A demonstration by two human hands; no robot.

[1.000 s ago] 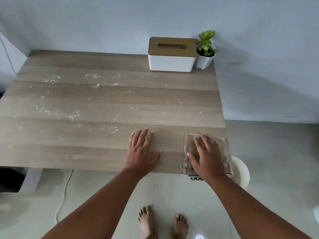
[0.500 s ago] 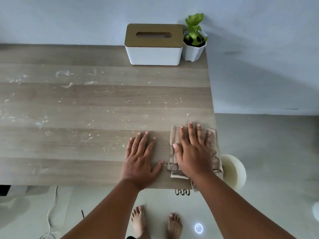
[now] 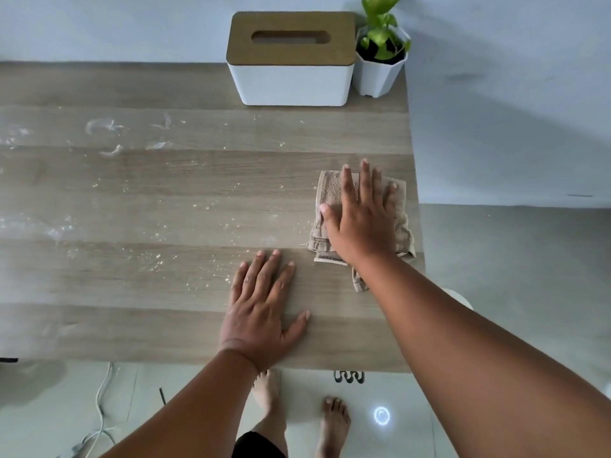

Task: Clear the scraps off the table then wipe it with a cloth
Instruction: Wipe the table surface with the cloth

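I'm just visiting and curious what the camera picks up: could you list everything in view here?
table: one, pale wood grain, fills the left and middle of the view.
scraps: many, whitish flecks and smears, spread over the table's left and centre.
cloth: one, beige, folded, near the table's right edge.
tissue box: one, white with a brown lid, at the table's far edge.
potted plant: one, green in a white pot, right of the tissue box.
cable: one, white, on the floor at lower left.
left hand: flat on the table, fingers spread.
right hand: pressing flat on the cloth.
feet: two, bare, on the floor.
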